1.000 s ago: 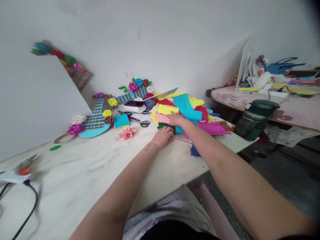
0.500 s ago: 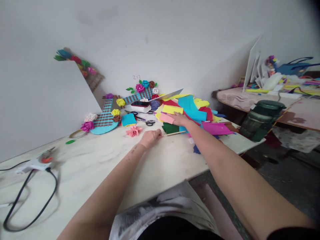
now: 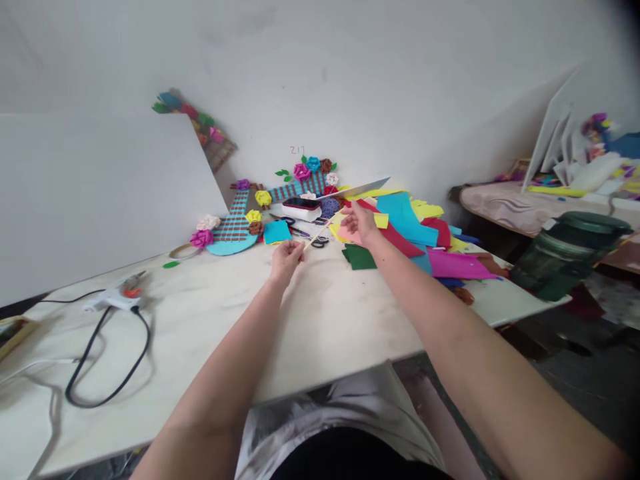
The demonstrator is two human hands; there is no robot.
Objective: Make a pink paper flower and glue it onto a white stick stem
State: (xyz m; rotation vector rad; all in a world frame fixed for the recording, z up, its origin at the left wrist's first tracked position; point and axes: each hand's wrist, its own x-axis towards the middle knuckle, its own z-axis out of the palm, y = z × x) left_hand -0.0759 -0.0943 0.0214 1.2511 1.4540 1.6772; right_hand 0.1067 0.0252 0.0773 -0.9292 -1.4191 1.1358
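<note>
My left hand is closed round one end of a thin pale wooden stick, which slants up and away to the right. Close to the stick's far end, my right hand hovers over the crepe paper pile with its fingers loosely bent and apart; whether a fingertip touches the stick is unclear. Beneath it lie pink, yellow and red paper sheets. A folded dark green sheet sits just in front. Scissors and a stack of blue squares lie beyond my left hand.
A hot glue gun with a looped black cord lies on the left. A tape roll and a blue guitar shape with paper flowers stand farther back. A phone rests on a white box. A green bottle stands right.
My right hand has lifted off the pink paper, its fingers now bent. The stick, still in my left hand, has swung from nearly level to slanting upward. The view has shifted left.
</note>
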